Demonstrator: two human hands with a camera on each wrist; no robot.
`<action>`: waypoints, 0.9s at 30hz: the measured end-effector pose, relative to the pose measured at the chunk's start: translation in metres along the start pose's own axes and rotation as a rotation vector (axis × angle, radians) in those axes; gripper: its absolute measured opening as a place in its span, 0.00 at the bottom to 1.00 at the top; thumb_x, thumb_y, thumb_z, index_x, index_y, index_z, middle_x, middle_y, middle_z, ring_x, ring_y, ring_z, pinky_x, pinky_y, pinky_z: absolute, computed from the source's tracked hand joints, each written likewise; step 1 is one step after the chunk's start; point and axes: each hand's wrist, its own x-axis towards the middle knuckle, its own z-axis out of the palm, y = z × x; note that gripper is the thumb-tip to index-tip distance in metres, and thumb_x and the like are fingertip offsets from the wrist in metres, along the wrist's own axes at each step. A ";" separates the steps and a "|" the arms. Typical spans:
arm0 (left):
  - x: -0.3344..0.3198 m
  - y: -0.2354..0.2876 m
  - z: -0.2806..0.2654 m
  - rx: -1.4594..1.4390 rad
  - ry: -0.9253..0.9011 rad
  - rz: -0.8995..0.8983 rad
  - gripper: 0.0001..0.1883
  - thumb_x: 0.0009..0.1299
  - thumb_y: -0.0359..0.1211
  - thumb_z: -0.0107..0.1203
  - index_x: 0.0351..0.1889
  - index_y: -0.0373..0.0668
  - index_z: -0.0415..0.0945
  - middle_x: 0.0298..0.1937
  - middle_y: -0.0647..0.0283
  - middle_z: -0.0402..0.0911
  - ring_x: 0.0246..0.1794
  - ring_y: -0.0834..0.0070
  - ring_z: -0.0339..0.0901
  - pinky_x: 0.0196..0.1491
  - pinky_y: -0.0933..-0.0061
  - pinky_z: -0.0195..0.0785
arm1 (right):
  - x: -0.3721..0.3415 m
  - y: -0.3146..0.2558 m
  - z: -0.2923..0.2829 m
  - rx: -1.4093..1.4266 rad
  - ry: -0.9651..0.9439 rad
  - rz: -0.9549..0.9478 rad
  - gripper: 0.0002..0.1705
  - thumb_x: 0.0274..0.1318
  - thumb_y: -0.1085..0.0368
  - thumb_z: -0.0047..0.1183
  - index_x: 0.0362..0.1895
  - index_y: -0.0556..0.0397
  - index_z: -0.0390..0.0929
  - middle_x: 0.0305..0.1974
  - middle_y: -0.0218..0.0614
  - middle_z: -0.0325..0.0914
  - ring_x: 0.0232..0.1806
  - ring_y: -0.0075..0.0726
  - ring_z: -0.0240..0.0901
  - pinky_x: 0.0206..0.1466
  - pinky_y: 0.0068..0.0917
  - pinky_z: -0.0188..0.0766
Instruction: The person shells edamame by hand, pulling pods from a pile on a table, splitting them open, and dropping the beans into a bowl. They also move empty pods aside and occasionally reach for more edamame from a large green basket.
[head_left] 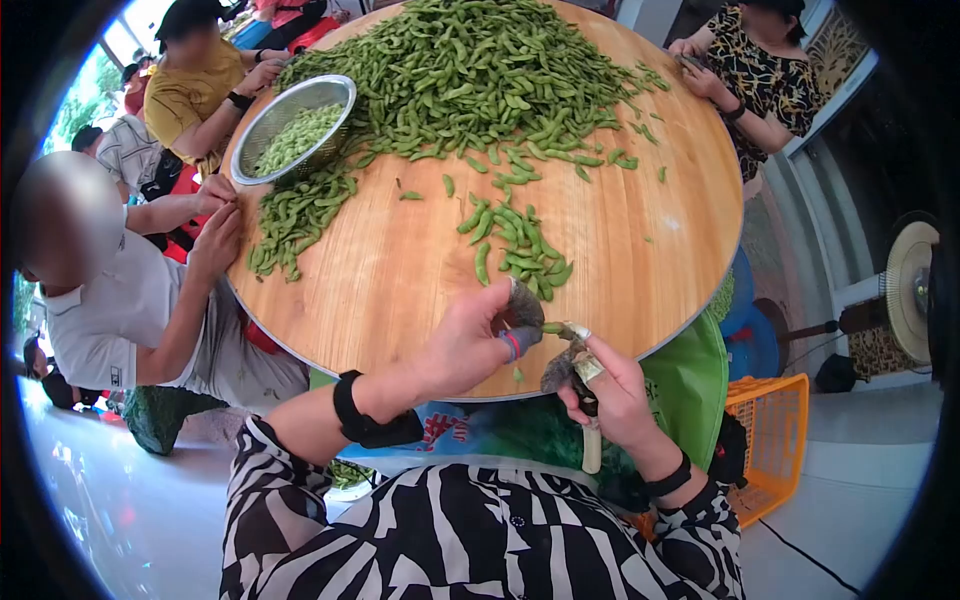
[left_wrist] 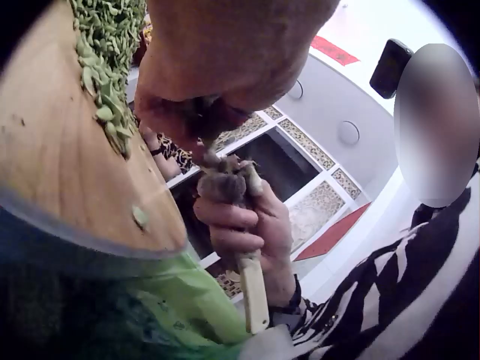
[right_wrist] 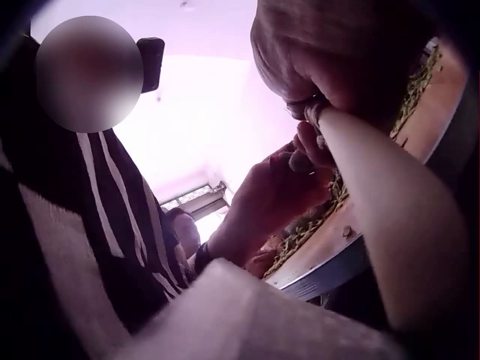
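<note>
Shelling appears to be in progress: shelled beans (head_left: 305, 133) lie in the metal colander (head_left: 322, 94) at the left side of the worktop (head_left: 390, 260), while a large heap of unshelled soybean pods (head_left: 480, 70) and a small near pile (head_left: 525, 250) remain. The current pod (head_left: 552, 328) is located between the hands, at the near edge. The left grip (head_left: 470, 342) is clamped on it; the right grip (head_left: 622, 400) encloses a cream-handled tool (head_left: 592, 450). The pod's exposed part is green; whether it is split cannot be told.

round table (head_left: 380, 260): 1 | colander (head_left: 328, 95): 1 | orange crate (head_left: 768, 440): 1 | fan (head_left: 908, 280): 1 | pale handle (head_left: 592, 450): 1 | green pods (head_left: 460, 90) — too many to count
</note>
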 end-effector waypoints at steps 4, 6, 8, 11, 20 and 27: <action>-0.001 -0.011 0.010 -0.182 -0.008 0.049 0.11 0.64 0.20 0.59 0.43 0.38 0.74 0.40 0.68 0.79 0.42 0.81 0.75 0.49 0.77 0.71 | 0.000 0.001 0.001 0.053 0.027 0.002 0.26 0.69 0.62 0.35 0.69 0.54 0.58 0.22 0.32 0.67 0.17 0.19 0.58 0.20 0.16 0.58; -0.001 -0.008 0.010 -0.186 -0.033 -0.013 0.11 0.63 0.20 0.59 0.43 0.38 0.74 0.40 0.67 0.79 0.42 0.81 0.76 0.48 0.77 0.71 | 0.000 0.003 0.004 0.107 0.027 0.008 0.26 0.69 0.62 0.35 0.69 0.55 0.57 0.22 0.34 0.67 0.17 0.20 0.57 0.19 0.17 0.57; 0.001 -0.010 0.011 -0.231 -0.026 -0.015 0.12 0.62 0.19 0.59 0.43 0.38 0.74 0.41 0.66 0.80 0.43 0.81 0.76 0.48 0.77 0.71 | -0.001 0.003 0.007 0.161 0.029 0.011 0.27 0.69 0.61 0.36 0.69 0.55 0.57 0.21 0.36 0.67 0.16 0.22 0.57 0.18 0.18 0.57; 0.003 -0.010 0.012 -0.316 -0.011 0.000 0.13 0.62 0.18 0.59 0.43 0.38 0.73 0.43 0.64 0.81 0.44 0.80 0.77 0.49 0.77 0.71 | 0.000 0.002 0.012 0.175 0.025 0.000 0.27 0.69 0.60 0.36 0.69 0.55 0.56 0.21 0.36 0.67 0.15 0.22 0.56 0.18 0.18 0.56; 0.003 -0.010 0.009 -0.423 0.001 0.009 0.15 0.62 0.16 0.57 0.44 0.39 0.71 0.46 0.62 0.80 0.49 0.76 0.76 0.53 0.74 0.71 | 0.002 0.005 0.020 0.237 0.022 -0.019 0.28 0.71 0.59 0.37 0.70 0.56 0.55 0.21 0.33 0.67 0.16 0.20 0.56 0.19 0.16 0.55; 0.003 -0.004 0.007 -0.437 -0.003 -0.007 0.14 0.61 0.15 0.55 0.43 0.39 0.71 0.44 0.62 0.80 0.49 0.76 0.77 0.53 0.73 0.72 | 0.001 0.008 0.024 0.067 0.142 -0.099 0.24 0.69 0.67 0.39 0.67 0.57 0.62 0.21 0.28 0.65 0.17 0.17 0.57 0.19 0.14 0.54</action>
